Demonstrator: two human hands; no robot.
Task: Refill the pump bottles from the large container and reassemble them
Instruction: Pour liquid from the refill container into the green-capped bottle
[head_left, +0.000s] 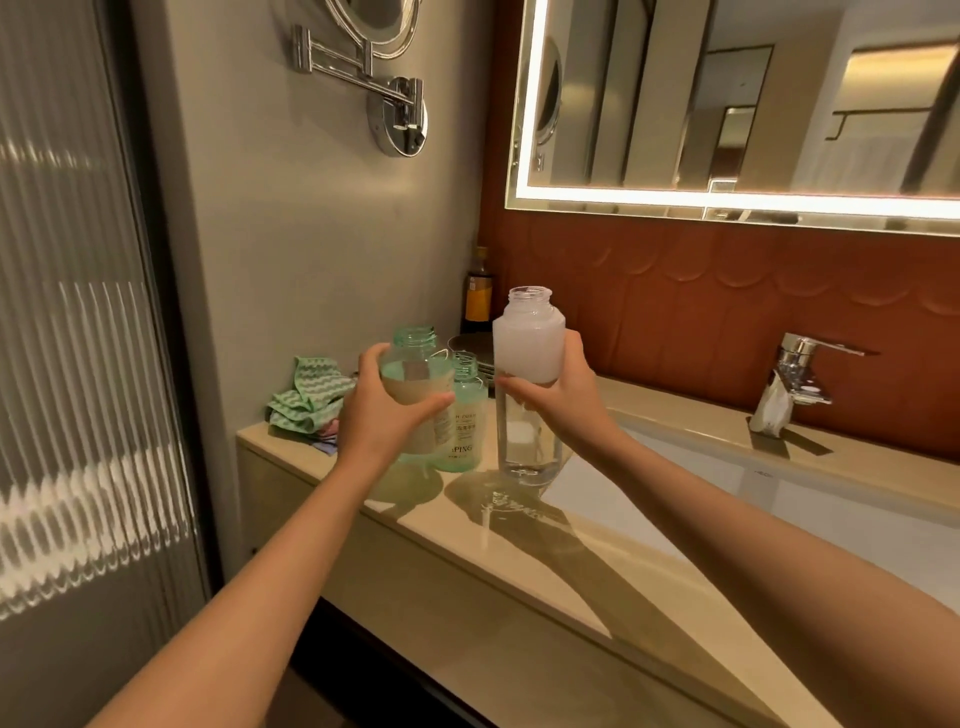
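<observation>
Head view: outstretched left hand (382, 413) clasped round green bottle (415, 358), right hand (563, 397) clasped round clear bottle (529, 343).

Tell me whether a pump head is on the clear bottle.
No, the clear bottle in the right hand has a bare open neck.

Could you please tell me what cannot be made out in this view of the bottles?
Head view:
- The green bottle: label covered by the left hand.
- The small green bottle: print partly behind the green bottle, too small.
- The dark bottle: label dim and tiny.
- The clear bottle in the right hand: whether its base touches the counter is unclear.
</observation>
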